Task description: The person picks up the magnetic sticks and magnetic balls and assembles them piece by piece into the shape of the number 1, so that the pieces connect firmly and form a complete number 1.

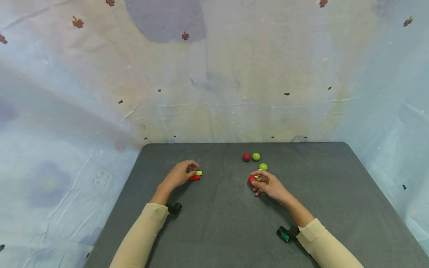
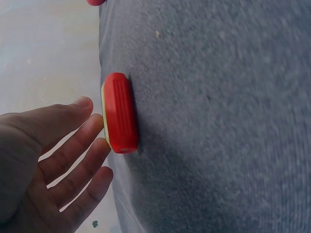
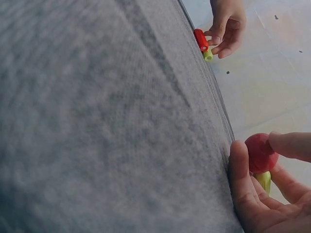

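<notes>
On the left of the table, a red ribbed elongated piece (image 2: pixel 120 114) lies alongside a yellow-green elongated piece (image 1: pixel 199 173). My left hand (image 1: pixel 182 173) is beside them; its fingertips come up to the yellow-green piece, thumb apart and fingers loosely bent. Right of centre, my right hand (image 1: pixel 270 186) holds a red ball (image 3: pixel 261 153), thumb tip on it and fingers around its other side. A second yellow-green piece (image 3: pixel 263 182) shows behind that ball, partly hidden by the fingers. A green ball (image 1: pixel 263 166) sits just beyond the right hand.
Farther back on the dark grey table (image 1: pixel 214 223) are another red ball (image 1: pixel 246 157) and another green ball (image 1: pixel 256 156), side by side. A pale patterned sheet (image 1: pixel 234 111) hangs behind the table's far edge.
</notes>
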Demonstrator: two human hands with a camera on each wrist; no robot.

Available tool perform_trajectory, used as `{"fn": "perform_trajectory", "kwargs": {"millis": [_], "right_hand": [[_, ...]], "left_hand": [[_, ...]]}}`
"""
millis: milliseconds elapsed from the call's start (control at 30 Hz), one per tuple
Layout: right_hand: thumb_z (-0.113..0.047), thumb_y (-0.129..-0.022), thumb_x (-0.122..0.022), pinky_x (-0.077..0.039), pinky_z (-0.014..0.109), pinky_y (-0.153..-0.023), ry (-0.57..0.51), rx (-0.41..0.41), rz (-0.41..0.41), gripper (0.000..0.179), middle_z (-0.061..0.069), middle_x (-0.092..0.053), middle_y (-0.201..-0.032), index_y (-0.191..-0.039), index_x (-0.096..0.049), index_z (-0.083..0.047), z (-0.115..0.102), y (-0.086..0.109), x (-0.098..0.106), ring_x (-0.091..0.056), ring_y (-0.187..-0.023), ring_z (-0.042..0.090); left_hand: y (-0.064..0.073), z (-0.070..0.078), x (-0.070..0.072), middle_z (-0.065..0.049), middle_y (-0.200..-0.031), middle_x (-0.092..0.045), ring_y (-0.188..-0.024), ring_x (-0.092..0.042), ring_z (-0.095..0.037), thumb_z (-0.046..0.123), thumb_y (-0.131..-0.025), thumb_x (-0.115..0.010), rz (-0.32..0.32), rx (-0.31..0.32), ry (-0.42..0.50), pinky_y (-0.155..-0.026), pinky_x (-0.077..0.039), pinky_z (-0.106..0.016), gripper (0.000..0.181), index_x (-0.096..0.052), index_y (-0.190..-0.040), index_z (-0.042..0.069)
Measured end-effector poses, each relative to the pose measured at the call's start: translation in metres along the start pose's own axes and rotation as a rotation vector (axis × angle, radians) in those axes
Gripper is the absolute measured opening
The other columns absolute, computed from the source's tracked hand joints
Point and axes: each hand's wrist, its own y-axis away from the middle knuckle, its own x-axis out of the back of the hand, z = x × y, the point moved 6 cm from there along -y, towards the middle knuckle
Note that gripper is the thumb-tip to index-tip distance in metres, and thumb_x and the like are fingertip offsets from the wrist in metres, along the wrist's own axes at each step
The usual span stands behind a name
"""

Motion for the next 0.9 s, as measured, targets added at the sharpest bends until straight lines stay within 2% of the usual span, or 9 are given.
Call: {"fn": "perform_trajectory", "kwargs": {"millis": [267, 433, 700, 900], "right_hand": [[-0.008, -0.109, -0.065, -0.064, 0.042, -0.073, -0.002, -0.009, -0.001, 0.044, 0.034, -0.068, -0.107, -0.146, -0.051, 0.011, 0.0007, 0.0003, -0.0003, -0.074, -0.085, 0.033], [-0.009, -0.109, -0.065, -0.064, 0.041, -0.074, -0.013, -0.009, -0.004, 0.045, 0.034, -0.067, -0.109, -0.146, -0.050, 0.011, 0.0016, -0.0001, -0.0006, -0.074, -0.086, 0.033], [-0.008, -0.109, -0.066, -0.064, 0.041, -0.074, -0.026, -0.018, -0.006, 0.045, 0.035, -0.067, -0.109, -0.146, -0.051, 0.011, 0.0019, -0.0006, -0.0006, -0.074, -0.087, 0.033], [-0.008, -0.109, -0.066, -0.064, 0.042, -0.074, -0.017, -0.018, -0.007, 0.045, 0.036, -0.066, -0.110, -0.146, -0.050, 0.011, 0.0006, -0.0007, -0.0006, -0.074, -0.087, 0.034]], "left_hand": [[-0.0016, -0.0052, 0.0007, -0.002, -0.117, -0.072, -0.103, -0.067, -0.020, 0.021, -0.106, -0.073, -0.023, -0.003, -0.017, -0.090, -0.057, -0.048, 0.024, -0.072, -0.129, 0.014], [-0.0024, -0.0072, -0.0006, -0.001, -0.115, -0.071, -0.099, -0.066, -0.018, 0.023, -0.106, -0.072, -0.038, 0.022, -0.034, -0.087, -0.056, -0.045, 0.024, -0.073, -0.128, 0.015], [-0.0046, -0.0064, -0.0017, -0.003, -0.115, -0.073, -0.102, -0.067, -0.021, 0.023, -0.107, -0.071, -0.044, 0.031, -0.046, -0.091, -0.056, -0.048, 0.022, -0.074, -0.126, 0.014], [-0.0088, -0.0045, -0.0044, -0.003, -0.118, -0.073, -0.106, -0.068, -0.023, 0.028, -0.107, -0.071, -0.038, 0.047, -0.110, -0.095, -0.056, -0.050, 0.023, -0.077, -0.125, 0.016]]}}
